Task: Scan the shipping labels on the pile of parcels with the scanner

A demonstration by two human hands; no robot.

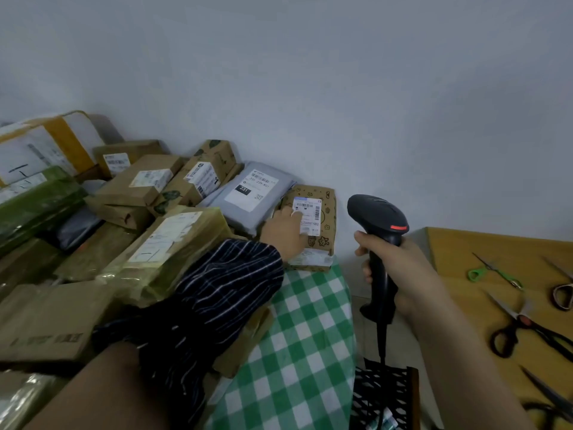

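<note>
A black handheld scanner [379,231] with a red stripe is upright in my right hand [400,271], its head level with a small brown printed box [327,218] by the wall. My left hand [285,231] rests flat on that box, fingers touching its white shipping label [308,217]. The box lies on another small parcel [310,263]. Left of it lie a grey mailer bag [248,200] with a label and a pile of brown and green-wrapped parcels [139,193]. My left sleeve hides part of the pile.
A green-and-white checked cloth [304,336] covers the parcel table. To the right, a wooden table [483,252] holds green-handled scissors [493,271], black scissors [527,327] and a tape roll [562,296]. A black mesh basket [384,398] stands below. The wall is close behind.
</note>
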